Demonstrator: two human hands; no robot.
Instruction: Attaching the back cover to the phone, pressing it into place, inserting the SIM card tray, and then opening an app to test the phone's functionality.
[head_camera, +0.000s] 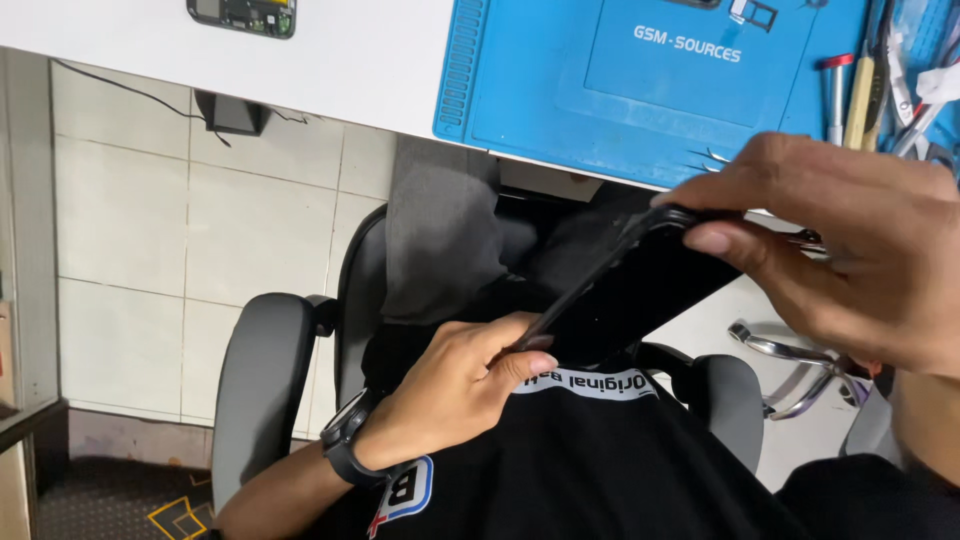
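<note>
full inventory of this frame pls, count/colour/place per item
Flat black slab-shaped device: 1, black, tilted, held between both hands.
Blue rubber work mat: 1, blue, on the white desk.
Hand tools: several, mixed colours, mat's right edge.
Opened small device: 1, dark, desk top left.
Grey office chair: 1, below desk.
Black wrist strap: 1, left wrist.
Left hand: grips device's lower end.
Right hand: grips its upper end.

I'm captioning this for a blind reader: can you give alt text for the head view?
Both hands, the left hand and right hand, hold a flat black phone tilted above a black shirt, near a blue work mat.
</note>
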